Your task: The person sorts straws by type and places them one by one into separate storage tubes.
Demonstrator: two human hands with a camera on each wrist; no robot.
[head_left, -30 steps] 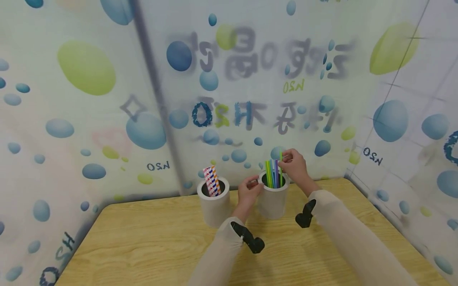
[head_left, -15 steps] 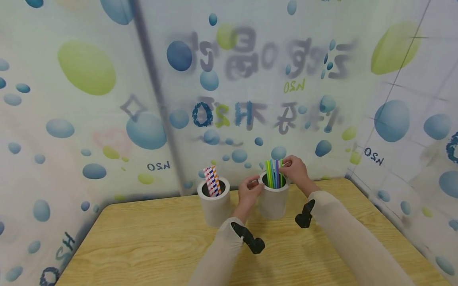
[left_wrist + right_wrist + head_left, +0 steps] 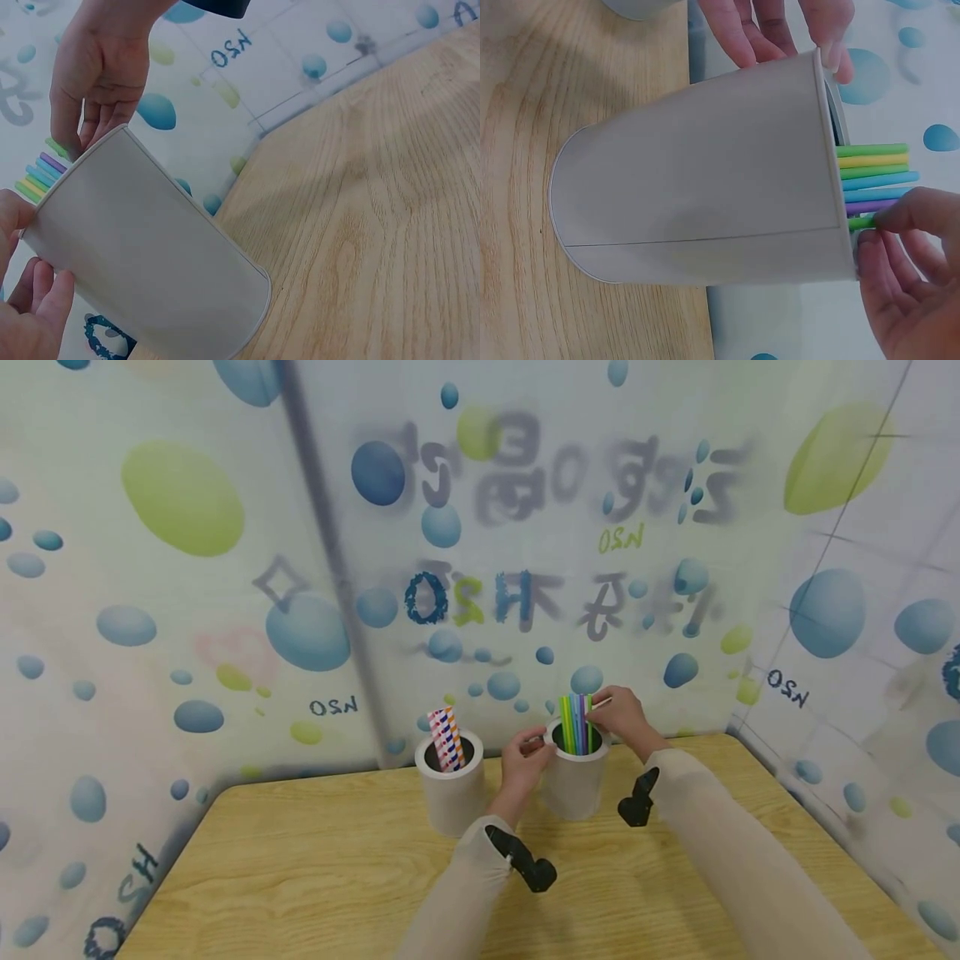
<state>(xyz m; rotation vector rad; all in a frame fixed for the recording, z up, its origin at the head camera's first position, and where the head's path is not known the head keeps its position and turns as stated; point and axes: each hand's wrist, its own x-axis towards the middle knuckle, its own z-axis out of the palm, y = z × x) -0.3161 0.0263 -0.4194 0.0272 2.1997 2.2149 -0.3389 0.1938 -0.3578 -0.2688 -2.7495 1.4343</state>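
Observation:
A white cylindrical container [image 3: 573, 789] stands upright on the table, several green, yellow, blue and purple straws [image 3: 874, 180] sticking out of its mouth. My left hand [image 3: 522, 764] grips its left rim, thumb over the edge and fingers against the outer wall. At the opposite side, my right hand [image 3: 622, 718] pinches the top of a green straw [image 3: 861, 223] between thumb and fingers. That straw's lower part is inside the container, hidden by the wall in the right wrist view. The fingertips are right at the rim.
To the left stands a second white container [image 3: 453, 797] holding several patterned straws [image 3: 447, 739]. Both containers are near the back edge of the wooden table [image 3: 322, 868]. Behind the table hangs a backdrop [image 3: 315, 510] printed with blue and green spots.
My right hand has come down with the green straw, which now stands about level with the others in the container. The left hand has kept its grip on the rim.

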